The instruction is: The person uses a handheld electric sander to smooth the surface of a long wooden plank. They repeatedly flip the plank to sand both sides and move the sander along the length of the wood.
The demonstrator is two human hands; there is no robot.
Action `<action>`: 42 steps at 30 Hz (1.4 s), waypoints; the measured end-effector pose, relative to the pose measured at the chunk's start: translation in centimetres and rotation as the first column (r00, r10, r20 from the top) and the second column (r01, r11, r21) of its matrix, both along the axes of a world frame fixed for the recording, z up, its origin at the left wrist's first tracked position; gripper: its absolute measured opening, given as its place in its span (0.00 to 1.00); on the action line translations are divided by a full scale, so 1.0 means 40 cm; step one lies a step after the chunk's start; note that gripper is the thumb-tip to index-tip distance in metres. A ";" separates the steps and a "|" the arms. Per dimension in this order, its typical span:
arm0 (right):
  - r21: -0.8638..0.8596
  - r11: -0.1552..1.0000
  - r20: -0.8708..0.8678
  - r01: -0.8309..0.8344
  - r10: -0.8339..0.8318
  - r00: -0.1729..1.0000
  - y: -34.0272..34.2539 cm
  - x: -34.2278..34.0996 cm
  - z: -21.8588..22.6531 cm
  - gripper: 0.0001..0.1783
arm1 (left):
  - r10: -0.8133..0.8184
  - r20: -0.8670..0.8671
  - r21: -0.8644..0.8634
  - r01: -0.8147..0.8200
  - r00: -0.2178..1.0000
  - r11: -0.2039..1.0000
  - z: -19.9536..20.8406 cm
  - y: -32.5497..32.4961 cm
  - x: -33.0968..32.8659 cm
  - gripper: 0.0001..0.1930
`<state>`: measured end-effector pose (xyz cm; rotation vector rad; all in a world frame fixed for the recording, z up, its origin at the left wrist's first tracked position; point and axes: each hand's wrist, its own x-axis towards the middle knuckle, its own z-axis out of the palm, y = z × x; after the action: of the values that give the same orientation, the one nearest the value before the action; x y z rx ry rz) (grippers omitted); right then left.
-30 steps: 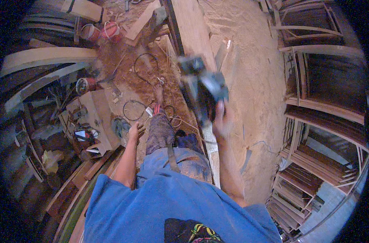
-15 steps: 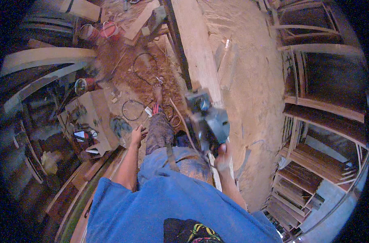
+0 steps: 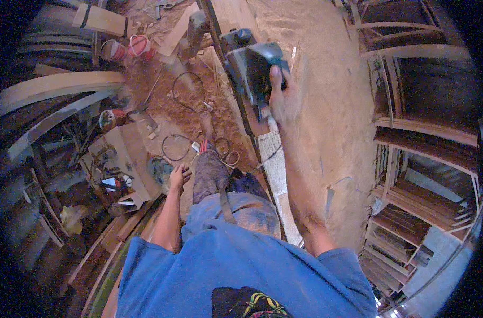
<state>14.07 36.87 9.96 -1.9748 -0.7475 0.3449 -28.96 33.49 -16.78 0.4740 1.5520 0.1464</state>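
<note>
My right hand (image 3: 284,100) grips the rear handle of a teal and black electric hand planer (image 3: 252,63), with the arm stretched forward. The planer rests over a long pale board (image 3: 232,13) and is somewhat blurred by motion. The board runs away from me along a dark-edged bench. Nearer my body, a whitish strip (image 3: 276,164) continues the line of the board. My left hand (image 3: 180,176) hangs empty beside my left thigh, its fingers loosely curled and apart.
Sawdust covers the ground (image 3: 331,106) at right, beside wooden racks (image 3: 427,138). Looped cable (image 3: 175,147) lies by my leg. At left stand red buckets (image 3: 140,45), a wooden box (image 3: 127,153) and curved timber (image 3: 61,82). A grey block (image 3: 198,26) is beside the bench.
My right hand has pushed the planer forward along the board, away from my body, and the arm has straightened. The left hand has hardly moved.
</note>
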 end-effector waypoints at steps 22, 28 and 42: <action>-0.023 0.994 -0.373 0.103 -0.104 0.922 -0.674 -0.136 -0.020 0.23 | -0.198 0.341 0.193 0.137 0.919 0.972 0.157 0.139 0.429 0.21; -0.030 0.995 -0.428 0.094 -0.098 0.899 -0.631 -0.080 -0.049 0.30 | -0.263 0.459 0.275 0.146 0.848 0.950 0.234 0.143 0.545 0.23; -0.215 0.975 -0.324 0.048 -0.118 0.939 -0.235 0.067 -0.017 0.33 | -0.353 0.501 0.243 0.263 0.790 0.934 0.318 0.126 0.630 0.44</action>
<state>16.75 27.49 9.27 -2.0586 -0.4208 0.7110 -3.75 38.54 -4.05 0.7409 0.8922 0.1363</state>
